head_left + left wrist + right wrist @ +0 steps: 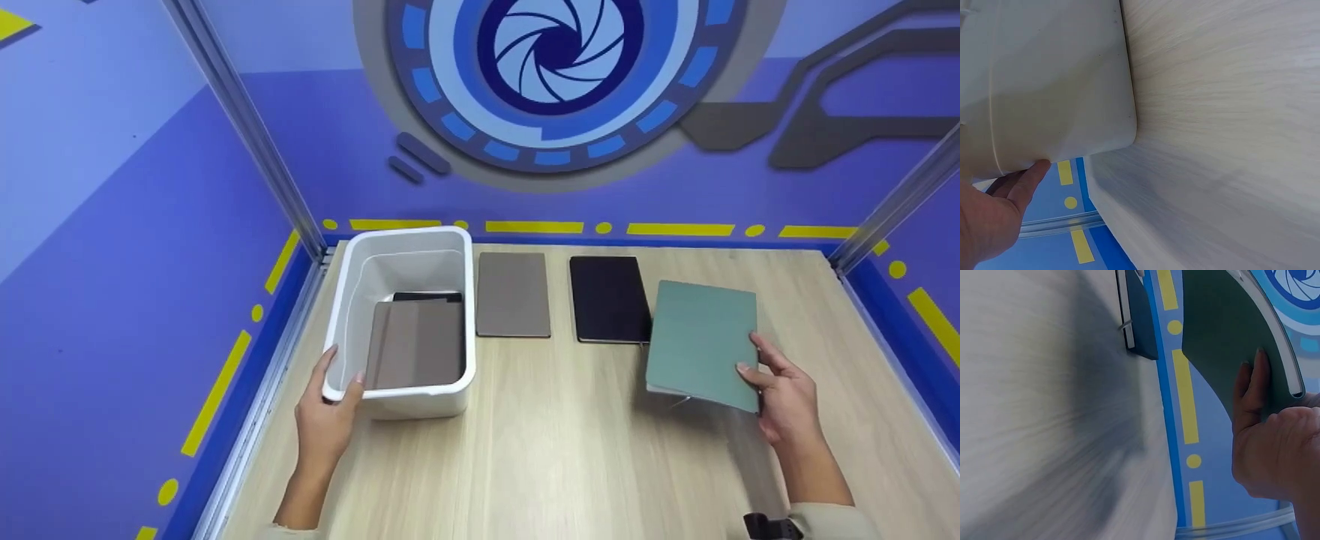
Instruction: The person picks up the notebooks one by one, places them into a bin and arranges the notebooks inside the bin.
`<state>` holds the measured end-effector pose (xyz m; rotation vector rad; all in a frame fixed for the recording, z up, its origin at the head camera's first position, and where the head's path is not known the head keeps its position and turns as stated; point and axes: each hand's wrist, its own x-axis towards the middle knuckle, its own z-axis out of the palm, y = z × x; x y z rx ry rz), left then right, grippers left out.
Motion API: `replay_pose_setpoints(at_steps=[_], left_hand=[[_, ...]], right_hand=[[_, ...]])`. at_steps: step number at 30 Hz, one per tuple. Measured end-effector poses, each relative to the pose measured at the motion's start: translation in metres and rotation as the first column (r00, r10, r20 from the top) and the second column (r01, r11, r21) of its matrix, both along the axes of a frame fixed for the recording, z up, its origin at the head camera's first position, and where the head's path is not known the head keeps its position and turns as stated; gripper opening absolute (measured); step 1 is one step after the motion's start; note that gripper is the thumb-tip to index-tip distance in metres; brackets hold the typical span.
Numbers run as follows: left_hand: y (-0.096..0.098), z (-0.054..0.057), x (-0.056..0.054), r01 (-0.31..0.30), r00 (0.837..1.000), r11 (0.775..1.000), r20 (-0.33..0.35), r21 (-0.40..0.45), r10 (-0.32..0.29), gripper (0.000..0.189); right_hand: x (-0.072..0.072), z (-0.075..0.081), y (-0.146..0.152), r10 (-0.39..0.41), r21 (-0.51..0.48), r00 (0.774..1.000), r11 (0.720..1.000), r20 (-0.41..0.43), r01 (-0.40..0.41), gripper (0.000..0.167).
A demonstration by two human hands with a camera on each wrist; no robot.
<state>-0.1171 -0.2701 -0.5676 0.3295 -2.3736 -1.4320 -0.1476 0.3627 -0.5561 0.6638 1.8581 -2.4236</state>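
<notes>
Right hand (791,397), thumb on top, fingers beneath, pinches a green notebook (703,341) above the wooden table (540,450); left hand (326,420) grips the bin's (470,315) near left corner. Blue walls (300,135) stand behind.

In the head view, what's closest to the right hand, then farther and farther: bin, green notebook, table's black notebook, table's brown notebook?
1. Green notebook: in the right hand
2. Black notebook: left of that
3. Brown notebook: further left
4. White bin: farthest left
</notes>
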Motion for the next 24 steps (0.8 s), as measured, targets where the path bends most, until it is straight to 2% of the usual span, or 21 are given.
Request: replay_pose_setpoints(at_steps=[4, 14, 24], left_hand=[[0.0, 0.0, 0.001, -0.003, 1.0, 1.0, 0.009, 0.007, 0.003, 0.064], [-0.002, 0.002, 0.0, -0.002, 1.0, 1.0, 0.001, -0.002, 0.002, 0.066], [-0.002, 0.005, -0.001, -0.008, 0.999, 0.999, 0.037, 0.033, 0.006, 0.067]], right_hand=[[-0.002, 0.004, -0.008, 0.03, -0.013, 0.999, 0.999, -0.033, -0.03, 0.076], [-0.014, 0.014, -0.03, 0.068, 0.032, 0.996, 0.997, -0.066, -0.066, 0.077], [-0.026, 0.026, -0.057, 0.133, 0.08, 0.986, 0.989, -0.096, -0.126, 0.078]])
